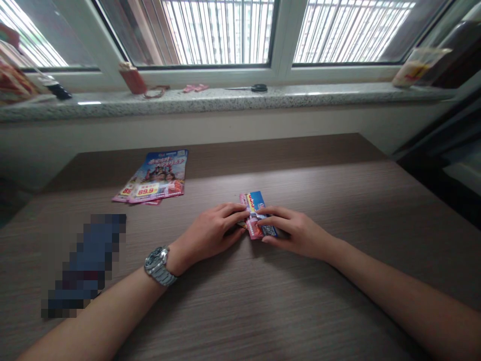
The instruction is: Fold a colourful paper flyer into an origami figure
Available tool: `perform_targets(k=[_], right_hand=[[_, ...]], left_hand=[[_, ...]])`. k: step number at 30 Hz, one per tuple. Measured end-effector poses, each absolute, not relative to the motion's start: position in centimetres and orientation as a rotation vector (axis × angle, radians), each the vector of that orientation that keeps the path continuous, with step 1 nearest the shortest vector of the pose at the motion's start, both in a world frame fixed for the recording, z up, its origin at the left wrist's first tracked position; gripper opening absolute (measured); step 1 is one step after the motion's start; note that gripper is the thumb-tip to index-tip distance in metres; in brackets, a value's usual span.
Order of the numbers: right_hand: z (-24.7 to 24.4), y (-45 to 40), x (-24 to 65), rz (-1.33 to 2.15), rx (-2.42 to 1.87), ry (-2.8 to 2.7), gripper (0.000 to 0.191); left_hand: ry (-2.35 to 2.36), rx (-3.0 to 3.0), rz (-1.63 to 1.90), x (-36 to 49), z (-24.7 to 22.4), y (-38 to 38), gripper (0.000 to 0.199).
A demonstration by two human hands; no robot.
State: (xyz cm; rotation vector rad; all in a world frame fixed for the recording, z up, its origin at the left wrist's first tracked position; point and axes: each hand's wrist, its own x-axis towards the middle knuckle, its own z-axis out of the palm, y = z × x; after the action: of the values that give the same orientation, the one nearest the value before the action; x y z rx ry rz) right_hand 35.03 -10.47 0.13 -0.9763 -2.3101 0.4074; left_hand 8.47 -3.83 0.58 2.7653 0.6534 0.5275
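A small folded flyer [256, 200], printed in pink, blue and yellow with a QR code, lies on the table between my hands. My left hand [218, 225] comes from the left, its fingertips and thumb closed on the flyer's left edge. From the other side, my right hand [295, 228] holds the flyer down with its fingertips on the right part, the thumb at the lower right corner. Part of the paper is hidden under my fingers. A metal wristwatch [161, 265] is on my left wrist.
Overlapping flat flyers [161, 175] lie at the back left of the brown table [319, 170]. A blurred-out dark blue object [88, 260] is beside my left forearm. On the stone sill [210, 100] are scissors [255, 88], a red container [133, 80] and pink scraps [195, 88].
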Motion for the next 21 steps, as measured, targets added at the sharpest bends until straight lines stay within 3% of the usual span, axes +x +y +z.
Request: perform_targets(k=[6, 12, 21], right_hand=[[0.08, -10.47, 35.26, 0.431, -0.973, -2.313, 0.031], [-0.13, -10.26, 35.46, 0.430, -0.964, -2.323, 0.043], [-0.46, -10.00, 35.80, 0.435, -1.050, -2.276, 0.034]], left_hand=[[0.649, 2.797, 0.534, 8.32, 0.54, -3.63, 0.031], [0.654, 2.816, 0.549, 8.24, 0.46, -3.59, 0.030], [0.629, 2.826, 0.615, 8.30, 0.51, -3.63, 0.028]])
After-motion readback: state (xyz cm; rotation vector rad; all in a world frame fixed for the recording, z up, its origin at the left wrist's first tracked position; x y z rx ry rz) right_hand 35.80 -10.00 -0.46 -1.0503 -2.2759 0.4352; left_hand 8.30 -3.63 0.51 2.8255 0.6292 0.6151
